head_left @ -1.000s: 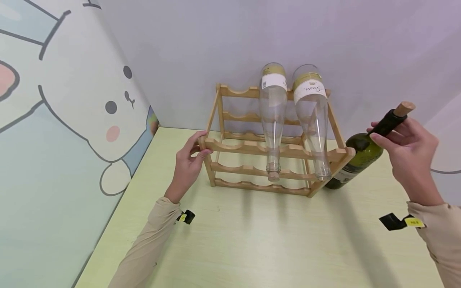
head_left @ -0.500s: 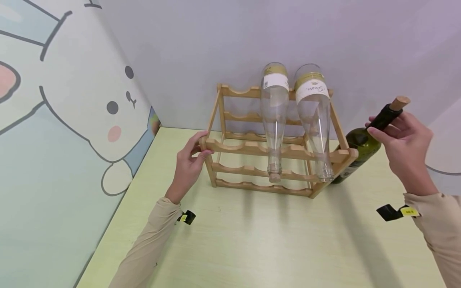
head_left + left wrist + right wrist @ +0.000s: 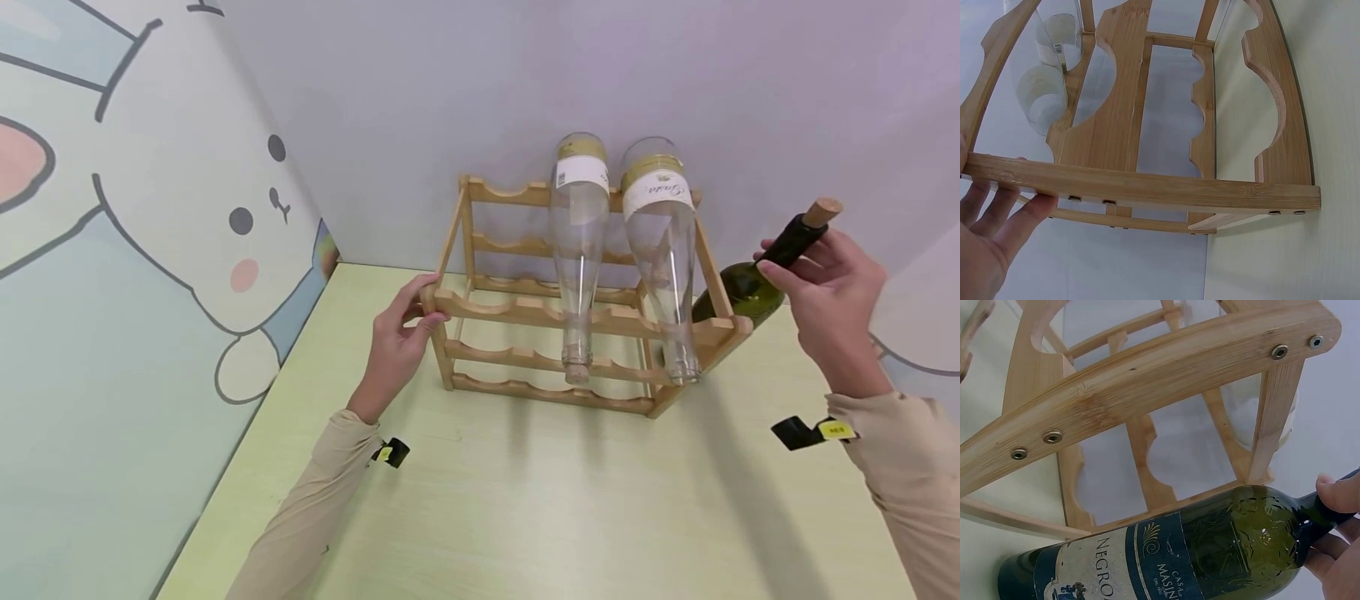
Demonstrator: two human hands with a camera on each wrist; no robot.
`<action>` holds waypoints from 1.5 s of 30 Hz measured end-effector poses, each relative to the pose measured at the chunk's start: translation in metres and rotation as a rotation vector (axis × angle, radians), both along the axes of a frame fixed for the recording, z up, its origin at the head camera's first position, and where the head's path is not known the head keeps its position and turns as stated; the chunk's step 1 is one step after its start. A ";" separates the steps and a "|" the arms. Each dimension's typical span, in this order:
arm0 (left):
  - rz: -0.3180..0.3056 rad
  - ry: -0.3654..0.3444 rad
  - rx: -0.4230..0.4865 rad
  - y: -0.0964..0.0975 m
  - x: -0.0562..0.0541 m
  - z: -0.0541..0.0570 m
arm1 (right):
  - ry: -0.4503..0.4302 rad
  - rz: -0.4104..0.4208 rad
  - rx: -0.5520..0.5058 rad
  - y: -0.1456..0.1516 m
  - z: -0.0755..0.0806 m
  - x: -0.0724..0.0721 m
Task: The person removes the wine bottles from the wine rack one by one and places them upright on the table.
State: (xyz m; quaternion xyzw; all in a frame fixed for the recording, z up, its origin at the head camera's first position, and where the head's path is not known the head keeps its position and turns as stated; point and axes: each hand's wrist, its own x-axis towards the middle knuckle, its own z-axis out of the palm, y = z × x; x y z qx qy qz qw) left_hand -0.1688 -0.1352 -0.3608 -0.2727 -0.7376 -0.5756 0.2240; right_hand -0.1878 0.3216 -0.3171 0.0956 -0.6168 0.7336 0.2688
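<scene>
A wooden wine rack (image 3: 540, 310) stands on the table, its top tier bearing two clear glass bottles with white labels. The left one (image 3: 581, 242) has a cork in its neck; the right one (image 3: 660, 242) lies beside it, neck toward me. My left hand (image 3: 401, 342) grips the rack's upper left front corner, thumb in front. At the rack's right side, my right hand (image 3: 836, 300) holds a dark green wine bottle (image 3: 1210, 550) by its neck. That bottle leans, corked end up and to the right, its lower part hidden behind the rack in the head view.
The pale yellow-green table (image 3: 525, 500) meets a light grey wall (image 3: 390, 125) close behind the rack. A wall with a cartoon animal picture (image 3: 187, 208) borders the table on the left. Each sleeve carries a black wrist camera (image 3: 392, 452).
My right hand has moved left with the green bottle, bringing it further behind the rack's right side. My left hand stays on the corner of the rack.
</scene>
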 end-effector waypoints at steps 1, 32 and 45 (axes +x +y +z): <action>0.000 -0.007 -0.003 0.001 0.002 0.003 | 0.001 -0.006 0.009 0.000 0.000 -0.001; 0.011 -0.010 0.001 -0.001 0.004 0.002 | -0.079 -0.020 0.108 0.001 -0.008 -0.016; 0.004 -0.016 0.003 0.001 0.002 0.003 | -0.154 -0.081 0.218 0.001 -0.007 -0.017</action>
